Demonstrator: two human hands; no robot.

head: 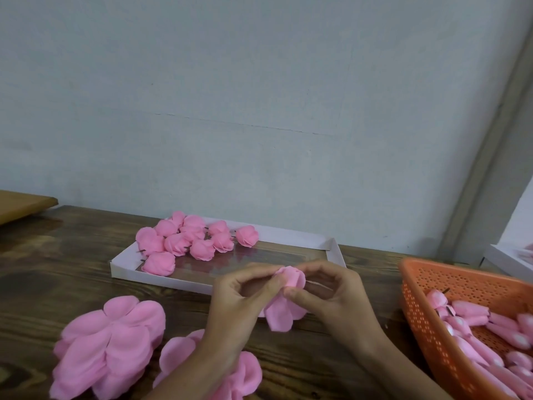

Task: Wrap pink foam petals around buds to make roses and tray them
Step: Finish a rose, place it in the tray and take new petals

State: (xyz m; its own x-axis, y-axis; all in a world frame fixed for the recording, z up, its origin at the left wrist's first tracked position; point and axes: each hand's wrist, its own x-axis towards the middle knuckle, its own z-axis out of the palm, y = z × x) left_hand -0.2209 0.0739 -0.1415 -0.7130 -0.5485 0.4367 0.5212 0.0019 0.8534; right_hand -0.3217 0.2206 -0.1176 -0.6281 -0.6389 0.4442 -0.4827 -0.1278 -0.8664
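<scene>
Both hands meet over the wooden table in front of a shallow white tray (pixel 127 273). My left hand (pixel 240 307) pinches the left side of a half-wrapped pink foam rose (pixel 291 280). My right hand (pixel 331 293) pinches its right side with thumb and fingers. Loose pink petals (pixel 278 316) of that rose hang down below my fingers. Several finished pink roses (pixel 187 241) lie in the left part of the tray. Stacks of flat pink foam petal pieces (pixel 112 342) lie on the table at my lower left.
An orange perforated plastic basket (pixel 432 284) at the right holds several pink buds (pixel 473 311) on dark stems. A second white tray (pixel 507 259) shows at the right edge. A brown board (pixel 23 203) lies at the far left. A grey wall stands behind the table.
</scene>
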